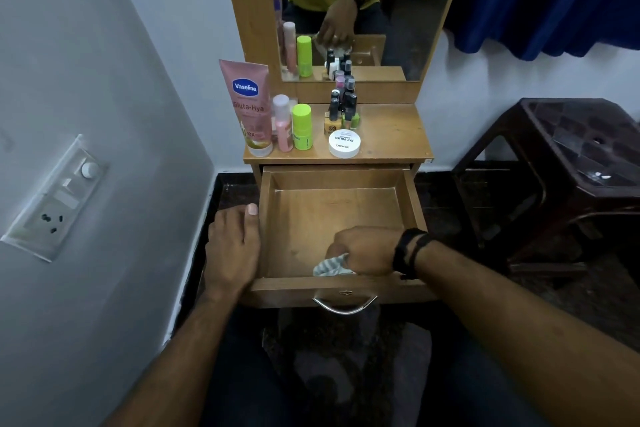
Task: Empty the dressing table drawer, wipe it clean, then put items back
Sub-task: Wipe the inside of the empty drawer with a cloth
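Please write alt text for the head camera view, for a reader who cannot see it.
A right hand grips a striped cloth inside an open wooden drawer, while the left hand rests on its left edge. On the tabletop above stand a pink tube, bottles and a white jar, below a mirror.

Left hand (232, 250) flat (right hand (367, 250) fisted).

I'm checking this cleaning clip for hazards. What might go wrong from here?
1. The drawer is pulled far out; the left hand rests on its side, so leaning could strain or tip it.
2. The nail polish bottles stand crowded near the top's edge; a jolt while the right hand wipes with the cloth may topple them.
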